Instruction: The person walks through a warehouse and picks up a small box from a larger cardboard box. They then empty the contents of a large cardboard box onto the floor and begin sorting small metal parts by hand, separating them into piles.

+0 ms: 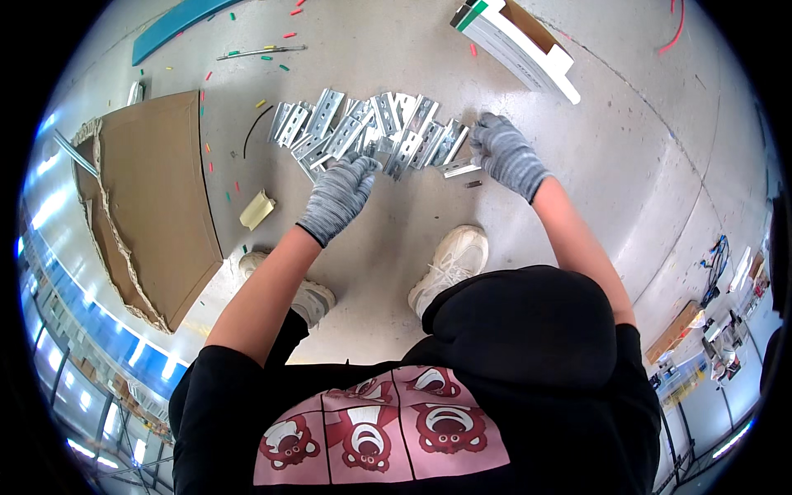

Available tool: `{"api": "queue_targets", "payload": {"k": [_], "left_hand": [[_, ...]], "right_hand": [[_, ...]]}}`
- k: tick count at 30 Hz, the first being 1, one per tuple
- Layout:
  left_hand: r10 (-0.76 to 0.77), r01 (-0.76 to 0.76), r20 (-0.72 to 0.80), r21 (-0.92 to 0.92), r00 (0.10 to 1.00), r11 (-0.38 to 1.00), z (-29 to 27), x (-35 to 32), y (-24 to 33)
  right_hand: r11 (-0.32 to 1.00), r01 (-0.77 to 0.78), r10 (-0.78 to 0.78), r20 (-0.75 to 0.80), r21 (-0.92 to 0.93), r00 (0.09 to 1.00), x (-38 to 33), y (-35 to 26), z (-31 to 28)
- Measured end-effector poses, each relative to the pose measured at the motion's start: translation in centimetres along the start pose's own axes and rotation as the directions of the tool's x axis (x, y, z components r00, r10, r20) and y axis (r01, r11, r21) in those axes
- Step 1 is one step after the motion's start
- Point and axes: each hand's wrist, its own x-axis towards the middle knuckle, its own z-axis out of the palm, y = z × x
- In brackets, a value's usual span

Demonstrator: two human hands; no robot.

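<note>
Cardboard sheet [157, 206] lying on floor [627, 157], well left of fingers. Open box [516, 37] beyond right hand [505, 154], contents not visible. Metal brackets [363, 128] piling under both hands; left hand [340, 194] fingers clenching one, right fingers pressing another.

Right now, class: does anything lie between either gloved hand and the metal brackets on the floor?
Nothing visible does. The left hand rests on the pile of metal brackets, and the right hand touches its right end.
</note>
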Motion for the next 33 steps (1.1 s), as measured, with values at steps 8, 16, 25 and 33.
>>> {"api": "queue_targets", "payload": {"k": [8,16,25,33], "left_hand": [[-0.007,0.007,-0.003,0.036,1.0,0.999,2.7,0.2,1.2],[-0.279,0.273,-0.099,-0.069,0.955,0.96,4.5,0.3,2.2],[-0.315,0.316,-0.019,0.065,0.949,0.947,5.6,-0.1,3.2],[-0.192,0.187,-0.08,-0.059,0.978,0.981,5.9,-1.0,2.4]], "right_hand": [[0.911,0.173,-0.189,-0.005,-0.374,0.982,3.0,-1.3,0.2],[0.929,0.166,-0.132,0.123,-0.33,0.984,0.2,-1.5,0.6],[0.953,0.1,-0.091,0.045,-0.286,0.995,-4.1,-2.0,2.9],[0.899,0.227,-0.115,0.297,-0.374,0.948,-4.4,-1.6,5.1]]}}
